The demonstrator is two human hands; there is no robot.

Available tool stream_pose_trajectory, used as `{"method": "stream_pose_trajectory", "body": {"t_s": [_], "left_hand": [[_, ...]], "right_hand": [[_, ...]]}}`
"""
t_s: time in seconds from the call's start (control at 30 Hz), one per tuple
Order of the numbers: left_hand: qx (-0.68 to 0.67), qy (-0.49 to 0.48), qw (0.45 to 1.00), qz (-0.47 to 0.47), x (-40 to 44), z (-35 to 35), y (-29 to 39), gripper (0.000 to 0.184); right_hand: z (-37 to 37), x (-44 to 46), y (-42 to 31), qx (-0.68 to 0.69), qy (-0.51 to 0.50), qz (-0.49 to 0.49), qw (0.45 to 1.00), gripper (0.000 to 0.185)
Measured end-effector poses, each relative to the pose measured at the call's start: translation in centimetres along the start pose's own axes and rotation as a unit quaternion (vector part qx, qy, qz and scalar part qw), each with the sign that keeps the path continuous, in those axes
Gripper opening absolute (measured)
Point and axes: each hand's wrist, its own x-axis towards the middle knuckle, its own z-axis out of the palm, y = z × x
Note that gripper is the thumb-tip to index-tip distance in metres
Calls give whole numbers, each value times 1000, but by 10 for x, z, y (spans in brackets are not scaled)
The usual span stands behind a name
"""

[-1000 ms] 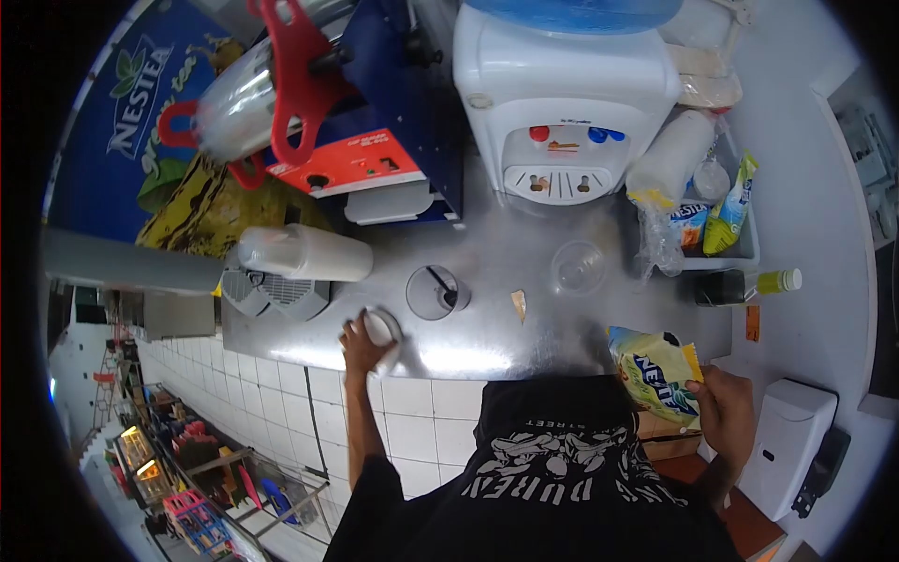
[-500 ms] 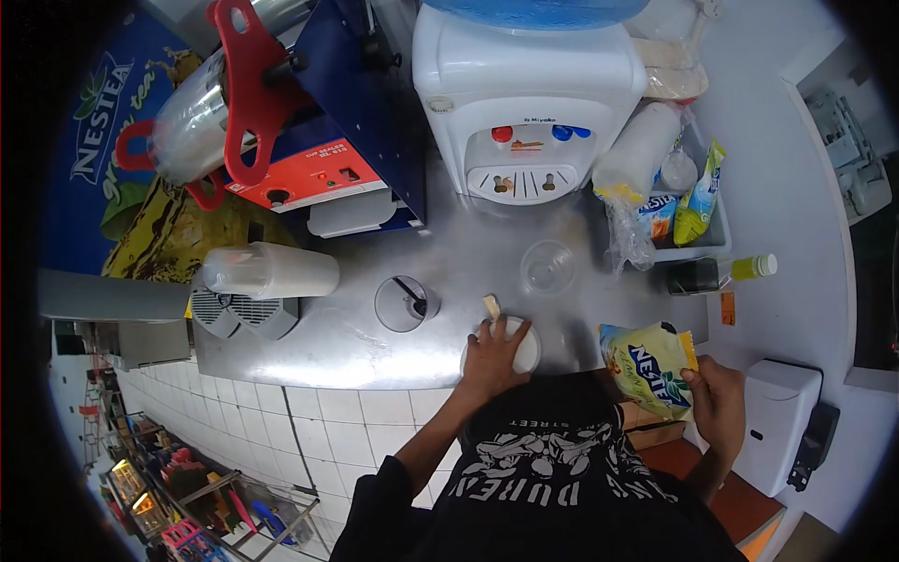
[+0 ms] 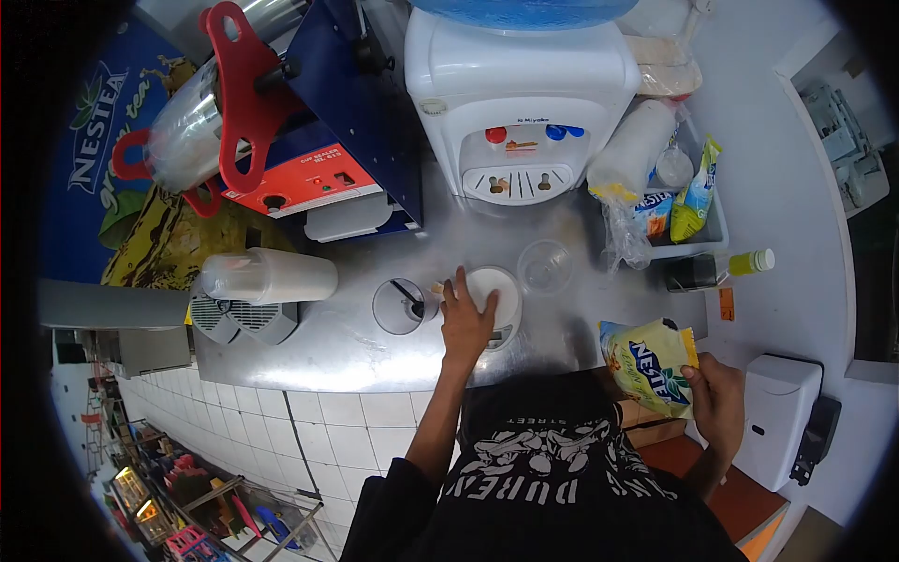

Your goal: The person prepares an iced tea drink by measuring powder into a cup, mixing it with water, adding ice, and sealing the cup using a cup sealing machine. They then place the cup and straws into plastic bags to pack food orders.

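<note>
1. Left hand (image 3: 471,318), mid-frame, has its fingers spread wide over the round white scale (image 3: 508,289), gripping nothing; whether every fingertip touches, I can't tell.
2. That scale lies flat on the steel counter (image 3: 576,323) at centre, display (image 3: 499,337) toward the person (image 3: 543,468), presumably for easy reading.
3. Lower right, the Nestea packet (image 3: 646,367) has its yellow edge pinched in the right hand (image 3: 719,398), perhaps to hold it off the counter.
</note>
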Motion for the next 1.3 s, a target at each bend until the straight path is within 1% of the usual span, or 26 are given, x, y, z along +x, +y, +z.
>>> {"method": "stream_pose_trajectory", "body": {"t_s": [0.07, 0.17, 0.27, 0.37, 0.47, 0.57, 0.67, 0.77, 0.87, 0.97, 1.07, 1.17, 1.3], "left_hand": [[-98, 5, 992, 80, 4, 13, -45, 54], [3, -28, 990, 137, 11, 22, -71, 45], [5, -39, 991, 126, 9, 17, -66, 43], [3, -45, 997, 62, 1, 2, -43, 46], [67, 30, 990, 122, -1, 17, -51, 43], [74, -12, 992, 99, 0, 25, -55, 49], [78, 9, 993, 88, -1, 23, -45, 51], [-7, 23, 985, 174, 5, 0, 0, 60], [-125, -108, 953, 252, 18, -13, 45, 75], [-89, -210, 934, 276, 26, -13, 73, 93], [-7, -196, 927, 320, 35, 3, 82, 97], [-21, -218, 924, 315, 46, 21, 75, 93], [-84, -171, 938, 290, 43, 18, 65, 86]], "right_hand": [[1, 0, 1, -1, 8, 1, 1000, 23], [3, 0, 2, -6, 2, -15, 1000, 23], [5, 1, 1, -4, -1, -11, 1000, 22], [5, 0, 1, 0, 1, -1, 1000, 20], [6, -1, 0, 5, 5, -14, 1000, 20], [4, -1, 1, -1, -13, -17, 1000, 19], [3, -4, -1, 14, -8, 8, 1000, 16], [3, -8, 4, -3, -11, 12, 1000, 15], [0, -8, 2, -5, -20, 16, 1000, 17], [-1, -10, 1, -9, -14, 6, 1000, 18], [1, -14, 3, -10, -10, 21, 1000, 18], [0, -16, 3, -18, -14, 13, 1000, 17], [1, -17, -2, -7, -12, 17, 1000, 18]]}}
